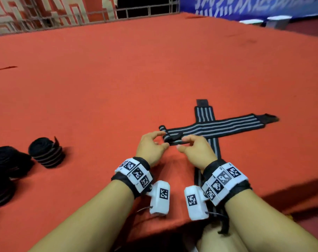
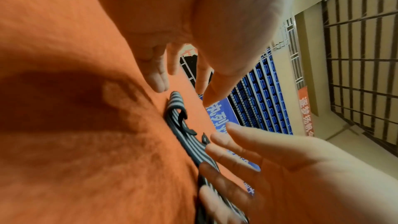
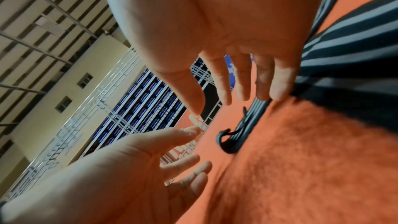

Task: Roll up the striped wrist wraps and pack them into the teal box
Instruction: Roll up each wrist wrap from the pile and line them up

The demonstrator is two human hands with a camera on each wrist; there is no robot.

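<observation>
orange felt covers the whole table [image 1: 118, 79], with a railing and a blue banner across the top of the frame. my left hand [image 1: 151, 144] and right hand [image 1: 196, 146] sit low and centre in the head view, both at the near end of a striped wrist wrap [image 1: 214, 127] that lies flat and crosses over a second wrap [image 1: 204, 113]. its end has only just begun to curl. in the wrist views my fingers are loosely spread on both hands, the right fingertips [image 3: 280, 91] pressing the strap to the felt, the left ones just beside the curl and gripping nothing. i judge this is the start of the roll. to do it well i should tuck the thumb loop [image 2: 185, 122] inside, keep the edges square, and roll tight toward the far tab. three rolled wraps [image 1: 45, 151] stand at the left edge. i see no teal box anywhere.
</observation>
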